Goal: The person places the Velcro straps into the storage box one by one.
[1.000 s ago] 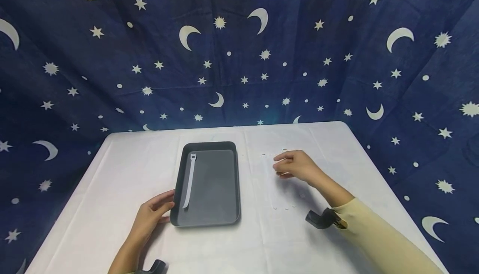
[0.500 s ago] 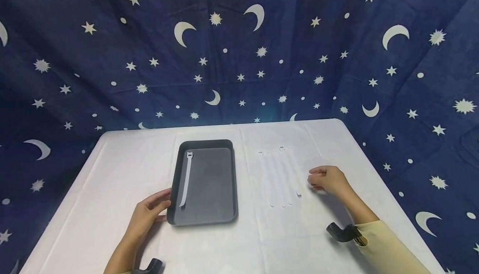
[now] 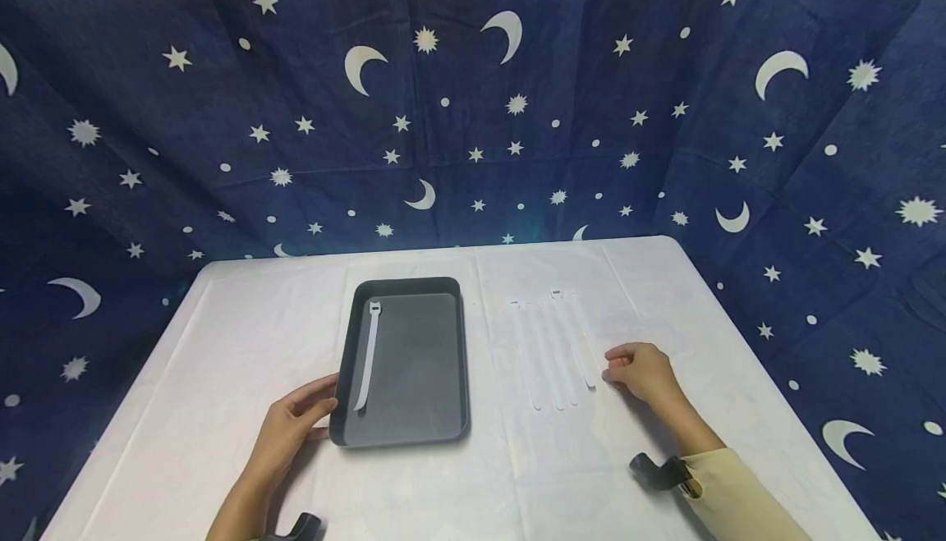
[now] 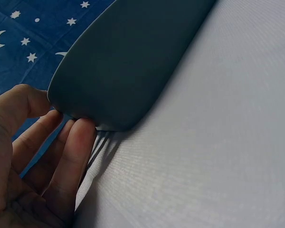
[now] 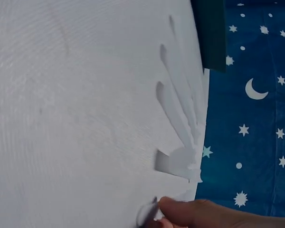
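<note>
A grey tray [image 3: 414, 360] lies on the white table, with one white cable strap [image 3: 369, 352] along its left side. My left hand [image 3: 288, 426] holds the tray at its near left edge, thumb at the rim and fingers against the outer wall [image 4: 104, 80]. To the tray's right, several white cable straps [image 3: 572, 344] lie side by side, barely showing against the cloth. My right hand [image 3: 641, 373] is at the near end of the rightmost one. In the right wrist view, thumb and finger pinch that strap's curled end [image 5: 149, 211]; most of its length is hard to see.
A white cloth [image 3: 510, 483] covers the table. Behind it hangs a dark blue curtain [image 3: 473, 73] patterned with moons and stars. Black wrist mounts [image 3: 658, 472] sit at both sleeves.
My right hand has drawn back from above the straps to their right side, then shifted slightly nearer to me onto a strap's end. My left hand stays at the tray.
</note>
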Motion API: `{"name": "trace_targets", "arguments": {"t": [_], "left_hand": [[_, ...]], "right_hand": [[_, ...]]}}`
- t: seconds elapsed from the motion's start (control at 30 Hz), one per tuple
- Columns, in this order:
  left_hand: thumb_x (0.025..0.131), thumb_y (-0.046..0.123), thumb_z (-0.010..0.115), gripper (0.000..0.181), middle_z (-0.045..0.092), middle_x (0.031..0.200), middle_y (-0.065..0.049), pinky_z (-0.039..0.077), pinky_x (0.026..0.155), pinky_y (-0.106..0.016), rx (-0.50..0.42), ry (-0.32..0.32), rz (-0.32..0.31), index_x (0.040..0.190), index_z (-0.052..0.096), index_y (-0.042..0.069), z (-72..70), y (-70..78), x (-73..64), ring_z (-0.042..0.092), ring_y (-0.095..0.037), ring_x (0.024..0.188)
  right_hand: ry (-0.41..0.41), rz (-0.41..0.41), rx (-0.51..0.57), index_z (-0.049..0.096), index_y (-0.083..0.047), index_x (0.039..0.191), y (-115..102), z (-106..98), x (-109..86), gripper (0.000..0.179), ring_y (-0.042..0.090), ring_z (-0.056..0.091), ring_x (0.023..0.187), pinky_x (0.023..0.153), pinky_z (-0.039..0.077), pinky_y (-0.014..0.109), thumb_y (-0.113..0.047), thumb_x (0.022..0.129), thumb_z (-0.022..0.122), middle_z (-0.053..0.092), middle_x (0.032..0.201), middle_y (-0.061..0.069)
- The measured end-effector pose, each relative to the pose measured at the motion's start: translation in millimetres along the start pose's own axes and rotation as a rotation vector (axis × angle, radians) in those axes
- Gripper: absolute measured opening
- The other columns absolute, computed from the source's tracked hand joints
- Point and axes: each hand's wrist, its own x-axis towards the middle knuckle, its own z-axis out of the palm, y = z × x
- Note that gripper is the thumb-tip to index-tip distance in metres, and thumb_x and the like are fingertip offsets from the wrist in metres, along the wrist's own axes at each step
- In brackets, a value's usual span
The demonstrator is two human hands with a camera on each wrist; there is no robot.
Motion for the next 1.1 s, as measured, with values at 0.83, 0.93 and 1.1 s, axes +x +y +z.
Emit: {"name": "trace_targets", "arguments": {"t": [0.83, 0.93, 1.1], "left_hand": [[0.092, 0.025, 0.07, 0.054, 0.056, 0.139, -0.02, 0.062, 0.077, -0.03, -0.017, -0.011, -0.014, 0.14, 0.053, 0.006, -1.2, 0.6, -1.0, 0.066, -0.016, 0.11], [0.092, 0.025, 0.07, 0.054, 0.055, 0.14, -0.02, 0.062, 0.078, -0.03, -0.026, -0.014, -0.018, 0.14, 0.053, 0.007, -1.3, 0.9, -0.8, 0.066, -0.017, 0.111], [0.092, 0.026, 0.07, 0.054, 0.055, 0.14, -0.021, 0.062, 0.078, -0.03, -0.021, -0.015, -0.016, 0.14, 0.053, 0.006, -1.1, 0.7, -1.2, 0.066, -0.02, 0.113]], "right_hand": [[-0.004, -0.032, -0.178, 0.06, 0.002, 0.086, -11, 7, 10.4, 0.02, 0.021, 0.055, 0.065, 0.053, 0.045, 0.029, -0.002, 0.072, 0.073, 0.06, 0.073, 0.01], [-0.03, -0.015, -0.166, 0.06, 0.005, 0.094, -11, 5, 11.9, 0.025, 0.022, 0.056, 0.063, 0.052, 0.047, 0.03, -0.004, 0.072, 0.07, 0.062, 0.076, 0.012], [-0.101, -0.005, -0.102, 0.063, 0.007, 0.097, -9, 0, 15.4, 0.028, 0.02, 0.057, 0.063, 0.053, 0.048, 0.029, -0.007, 0.074, 0.067, 0.063, 0.076, 0.012]]}}
